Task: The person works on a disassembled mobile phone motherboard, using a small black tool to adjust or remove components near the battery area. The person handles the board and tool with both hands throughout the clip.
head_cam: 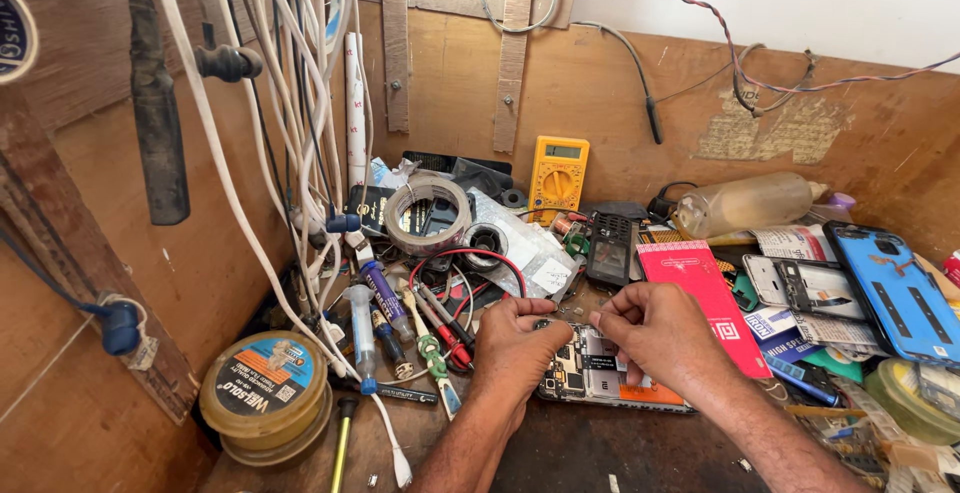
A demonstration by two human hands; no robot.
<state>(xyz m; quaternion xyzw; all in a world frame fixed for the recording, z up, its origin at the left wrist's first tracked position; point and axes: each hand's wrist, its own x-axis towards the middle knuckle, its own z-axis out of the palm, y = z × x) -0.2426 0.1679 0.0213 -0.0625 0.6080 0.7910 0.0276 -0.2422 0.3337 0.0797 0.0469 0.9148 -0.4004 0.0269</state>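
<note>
We found an opened mobile phone (600, 375) lying flat on the dark bench surface, rear cover removed, internals facing up. We saw its long axis running roughly from nine o'clock to three o'clock, with a slight tilt down toward three. We noted a circuit board with metal shielding cans and small dark components at the nine o'clock end. We saw an orange strip along the six o'clock edge, toward the three o'clock end. The twelve o'clock edge was covered from view. We could not tell the state of individual connectors or screws, since those details were too small.
</note>
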